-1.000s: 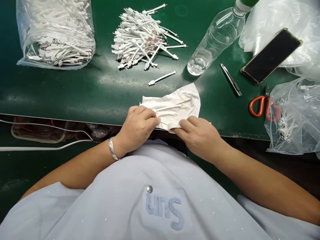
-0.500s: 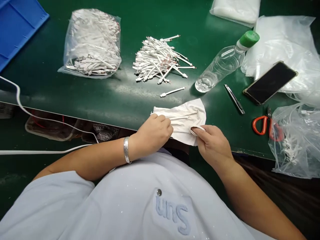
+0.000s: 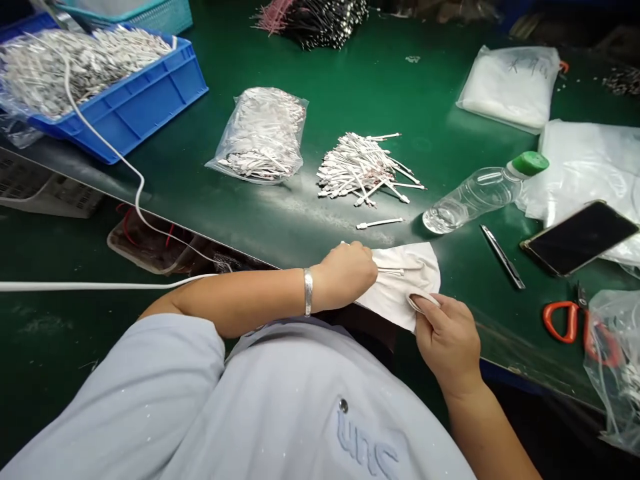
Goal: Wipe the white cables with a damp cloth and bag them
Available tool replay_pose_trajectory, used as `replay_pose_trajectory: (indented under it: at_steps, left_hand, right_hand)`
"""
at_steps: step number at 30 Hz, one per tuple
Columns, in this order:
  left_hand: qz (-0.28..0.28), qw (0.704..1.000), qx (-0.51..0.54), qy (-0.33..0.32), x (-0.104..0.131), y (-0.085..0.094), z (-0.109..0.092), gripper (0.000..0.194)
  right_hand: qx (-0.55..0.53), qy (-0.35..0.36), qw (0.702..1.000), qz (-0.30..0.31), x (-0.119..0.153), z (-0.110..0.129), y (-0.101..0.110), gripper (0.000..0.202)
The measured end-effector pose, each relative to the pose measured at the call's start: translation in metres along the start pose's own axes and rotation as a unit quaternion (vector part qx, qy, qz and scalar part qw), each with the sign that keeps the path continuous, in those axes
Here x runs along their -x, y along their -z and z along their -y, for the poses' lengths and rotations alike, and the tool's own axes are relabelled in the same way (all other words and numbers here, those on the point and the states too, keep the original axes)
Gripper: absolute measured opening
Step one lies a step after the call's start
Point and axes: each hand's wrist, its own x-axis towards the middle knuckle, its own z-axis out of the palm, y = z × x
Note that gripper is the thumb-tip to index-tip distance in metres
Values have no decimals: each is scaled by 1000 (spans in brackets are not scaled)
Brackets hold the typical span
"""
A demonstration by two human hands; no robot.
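Note:
A white cloth [image 3: 400, 280] lies at the table's front edge, partly hanging over it. My left hand [image 3: 349, 275], with a silver bracelet at the wrist, is closed over the cloth's left end; what its fingers grip is hidden. Thumb and fingers of my right hand [image 3: 445, 327] pinch a folded edge at the cloth's right side. Thin white strips show on the cloth between the hands. Beyond it lie a single short white cable [image 3: 379, 224] and a loose pile of white cables [image 3: 357, 167].
A bag of cables [image 3: 265, 133] and a blue crate [image 3: 145, 100] stand left. Toward the right are a bottle [image 3: 470, 197], a cutter [image 3: 503, 257], a phone [image 3: 580, 237], orange-handled scissors [image 3: 563, 321] and plastic bags [image 3: 600, 167]. A white cord [image 3: 100, 287] runs at left.
The view has swung left and up, showing more of the blue crate and the table's far part. Both hands keep their places on the cloth.

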Motion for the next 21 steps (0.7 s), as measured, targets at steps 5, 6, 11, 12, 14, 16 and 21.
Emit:
replay_pose_trajectory:
  at_steps: [5, 6, 11, 12, 14, 16, 21]
  left_hand:
    - [-1, 1000, -13, 28, 12, 6, 13, 20]
    - [-10, 999, -14, 33, 18, 8, 18, 19]
    - [-123, 987, -44, 92, 58, 11, 51, 18]
    - [-146, 981, -55, 115, 65, 11, 60, 19]
    - [-174, 967, -76, 170, 76, 11, 83, 22]
    - [-184, 949, -91, 238, 84, 11, 110, 26]
    - [-179, 902, -135, 369, 88, 10, 183, 32]
  right_hand:
    - [7, 47, 999, 2, 3, -9, -4, 33]
    - [10, 48, 999, 5, 4, -11, -5, 33]
    - [28, 43, 998, 30, 1, -9, -3, 27]
    - [36, 36, 998, 39, 0, -6, -1, 26]
    - [57, 6, 996, 65, -5, 0, 5, 25]
    - [69, -25, 993, 89, -12, 6, 11, 26]
    - [32, -3, 997, 73, -34, 18, 11, 28]
